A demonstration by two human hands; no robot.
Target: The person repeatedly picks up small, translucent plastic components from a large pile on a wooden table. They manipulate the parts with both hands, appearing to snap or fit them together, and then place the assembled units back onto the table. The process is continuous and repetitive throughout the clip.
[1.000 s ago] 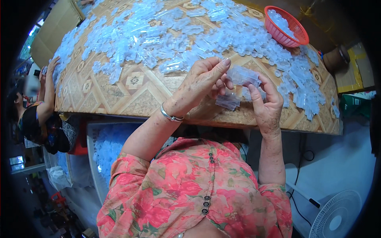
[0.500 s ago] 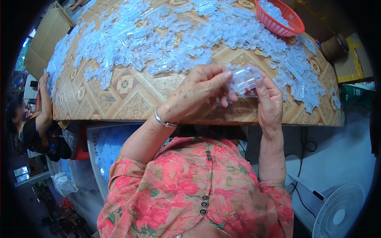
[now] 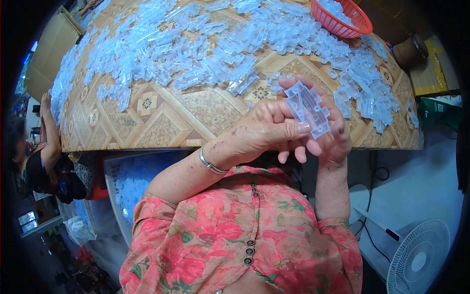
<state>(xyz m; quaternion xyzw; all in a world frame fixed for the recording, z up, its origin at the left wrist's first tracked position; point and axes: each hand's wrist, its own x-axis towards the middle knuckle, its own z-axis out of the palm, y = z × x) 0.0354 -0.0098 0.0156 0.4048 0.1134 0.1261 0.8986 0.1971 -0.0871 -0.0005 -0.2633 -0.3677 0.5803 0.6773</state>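
Above the table's front edge I hold a clear plastic piece (image 3: 310, 109), a flat, roughly rectangular moulding with small round holes and side lugs. My left hand (image 3: 276, 128) grips its lower left side, the thumb lying on the front and the other fingers behind. Cupped around the right side and back, my right hand (image 3: 338, 130) holds it too; some of its fingers are hidden by the piece. Just beyond my hands, a few clear pieces (image 3: 275, 81) lie near the broad heap of similar clear plastic parts (image 3: 196, 49).
The patterned tabletop (image 3: 166, 120) has a curved front edge. A red basket (image 3: 348, 24) with clear parts stands at the back right. Below the table is a bin of clear parts (image 3: 142, 183). A white fan (image 3: 418, 259) stands lower right; another person's arm (image 3: 49, 127) rests at the left.
The clear plastic piece has come nearer to me and turned so that its flat, holed face shows. My left hand has shifted right and lower, and the right hand now cups behind it.
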